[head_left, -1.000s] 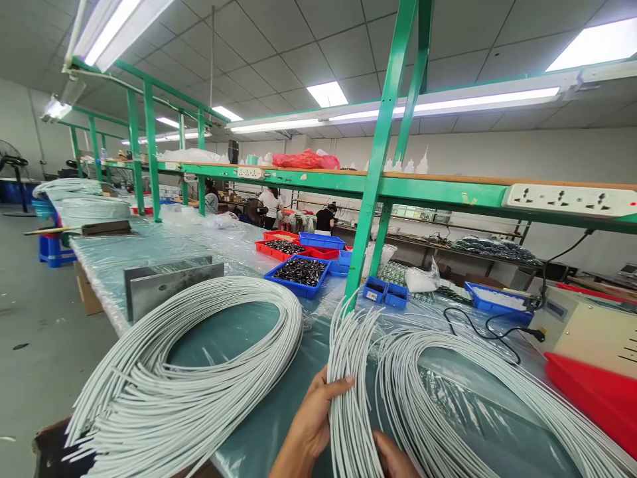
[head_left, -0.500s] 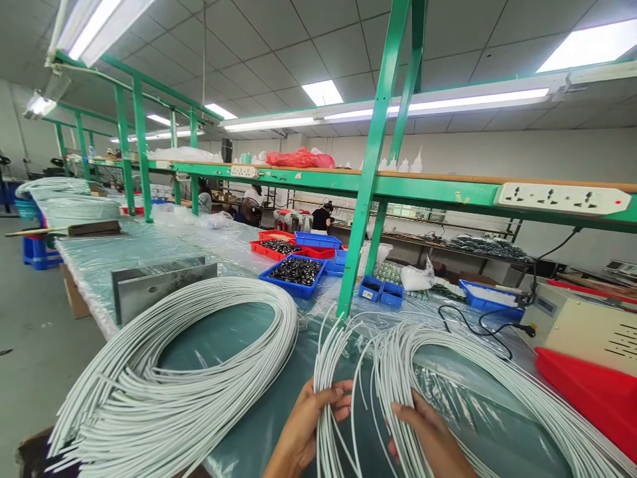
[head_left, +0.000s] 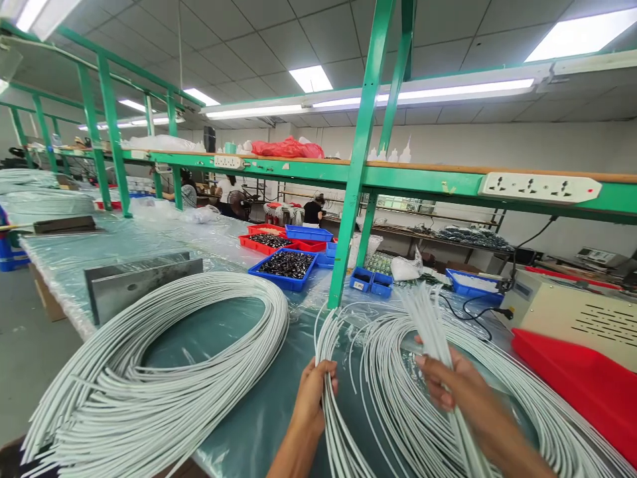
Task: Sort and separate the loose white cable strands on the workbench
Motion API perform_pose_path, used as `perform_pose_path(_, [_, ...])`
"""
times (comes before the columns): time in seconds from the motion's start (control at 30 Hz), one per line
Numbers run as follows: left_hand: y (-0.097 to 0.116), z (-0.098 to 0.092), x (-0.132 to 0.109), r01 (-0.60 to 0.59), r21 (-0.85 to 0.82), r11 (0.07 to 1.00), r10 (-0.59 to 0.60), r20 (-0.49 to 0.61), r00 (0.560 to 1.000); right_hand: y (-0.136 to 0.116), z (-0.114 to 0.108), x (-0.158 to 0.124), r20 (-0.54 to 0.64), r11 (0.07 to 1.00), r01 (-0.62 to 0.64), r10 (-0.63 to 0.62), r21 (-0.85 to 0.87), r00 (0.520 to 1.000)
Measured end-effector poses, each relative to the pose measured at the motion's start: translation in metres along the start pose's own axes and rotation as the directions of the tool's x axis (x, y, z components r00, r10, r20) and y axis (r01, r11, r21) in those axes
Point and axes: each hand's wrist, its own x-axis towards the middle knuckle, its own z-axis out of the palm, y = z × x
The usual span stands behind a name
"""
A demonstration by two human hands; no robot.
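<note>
My left hand (head_left: 312, 396) is closed round a small bunch of white cables (head_left: 329, 372) at the left edge of the right-hand cable pile (head_left: 497, 378). Over that pile, my right hand (head_left: 450, 380) is closed on a second bunch of white cable ends (head_left: 428, 320), lifted so that the ends fan up and away from me. A separate big coil of white cable (head_left: 164, 372) lies to the left on the plastic-covered bench (head_left: 134, 249).
A green post (head_left: 351, 192) stands just behind the cables. Blue and red trays (head_left: 286, 265) of dark parts sit beyond. At the right are a beige machine (head_left: 572, 315) and a red tray (head_left: 580, 388). A metal plate (head_left: 142, 279) lies left. People work at a far bench.
My right hand has come up off the pile with a bunch of cable ends and moved right. My left hand keeps its grip. The view has shifted slightly.
</note>
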Motion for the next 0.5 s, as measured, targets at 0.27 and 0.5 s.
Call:
perform_pose_path(0.27, [0.025,0.064,0.015,0.075,-0.079,0.994,-0.062,0.159,0.985,-0.060,-0.031,-0.016,-0.096,0.985,0.160,-0.153,0.067,0.984])
perform_pose_path(0.5, [0.038,0.030,-0.020,0.206,-0.082,0.975,-0.177,0.274,0.945,-0.063,-0.031,0.009,-0.066,0.966,0.210,-0.222,-0.151,0.973])
